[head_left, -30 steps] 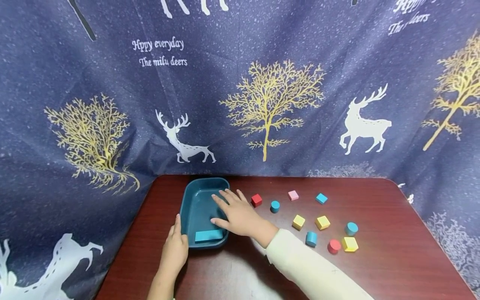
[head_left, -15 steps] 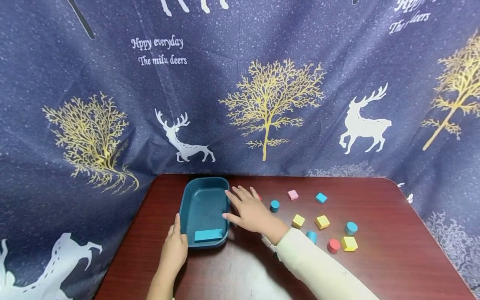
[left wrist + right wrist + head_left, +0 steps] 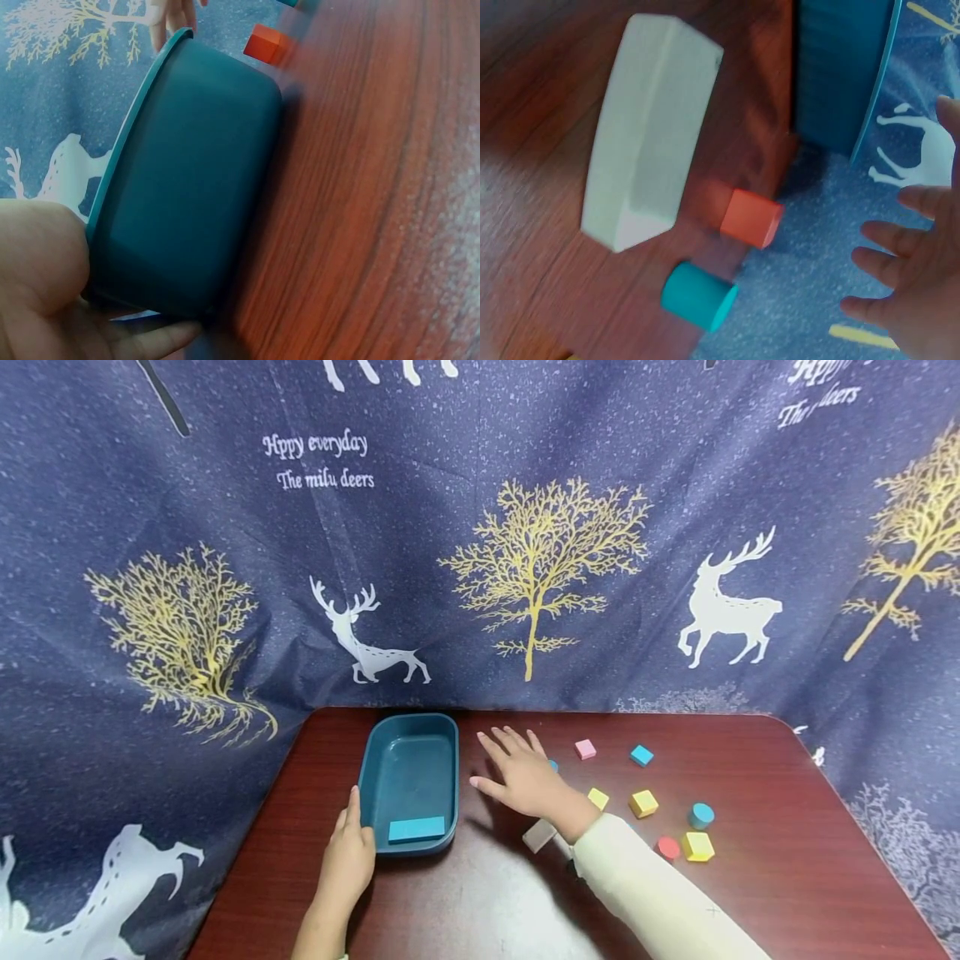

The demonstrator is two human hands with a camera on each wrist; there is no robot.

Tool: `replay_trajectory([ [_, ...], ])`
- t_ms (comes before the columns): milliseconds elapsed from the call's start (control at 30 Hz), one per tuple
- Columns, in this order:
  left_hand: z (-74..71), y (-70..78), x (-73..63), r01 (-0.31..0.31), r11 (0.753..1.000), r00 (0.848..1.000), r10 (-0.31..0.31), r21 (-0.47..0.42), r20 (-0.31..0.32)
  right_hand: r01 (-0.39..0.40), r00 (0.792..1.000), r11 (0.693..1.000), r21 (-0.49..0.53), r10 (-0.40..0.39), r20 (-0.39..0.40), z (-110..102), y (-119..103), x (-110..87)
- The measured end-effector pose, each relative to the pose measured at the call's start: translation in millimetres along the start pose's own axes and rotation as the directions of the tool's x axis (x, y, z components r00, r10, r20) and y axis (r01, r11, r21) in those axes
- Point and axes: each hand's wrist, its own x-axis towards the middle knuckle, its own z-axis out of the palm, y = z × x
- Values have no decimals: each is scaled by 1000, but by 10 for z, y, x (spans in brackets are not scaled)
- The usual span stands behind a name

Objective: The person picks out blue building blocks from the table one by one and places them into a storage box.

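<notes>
My left hand (image 3: 350, 853) grips the near-left edge of a dark teal plastic bin (image 3: 365, 777), its index finger along the rim; in the left wrist view a finger (image 3: 157, 341) lies against the bin's outer wall. A flat turquoise block (image 3: 417, 829) lies in the near end of the bin. My right hand (image 3: 525, 777) is spread with nothing in it, over the table right of the bin. In the right wrist view a red cube (image 3: 751, 218), a teal cylinder (image 3: 698, 295) and a long white block (image 3: 651, 135) lie near it. The head view hides the cube.
Several toy blocks lie to the right, among them a pink block (image 3: 585, 749), a blue block (image 3: 641, 755), yellow cubes (image 3: 643, 803), a red cylinder (image 3: 668, 848) and a blue cylinder (image 3: 701, 816). A patterned curtain (image 3: 480, 568) hangs behind the table (image 3: 787, 793).
My right hand has moved rightward, from over the bin to the table beside it, covering the red cube in the head view. My left hand and the bin stay in place.
</notes>
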Motion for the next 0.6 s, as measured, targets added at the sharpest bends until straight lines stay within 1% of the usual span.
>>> replay_trajectory([
  [67,-6,2,-3,5,1000,1000,-5,-3,15,-6,1000,1000,0,6,-4,-2,47,-10],
  [267,-5,-6,1,11,1000,1000,-10,-7,17,-20,1000,1000,-10,20,5,-12,165,-42],
  [467,-24,15,-5,29,999,999,-28,-23,45,-24,1000,1000,-14,24,5,-27,229,-81],
  [600,-24,19,-5,30,999,998,-29,-28,48,-29,1000,999,-39,29,0,-6,302,-90],
])
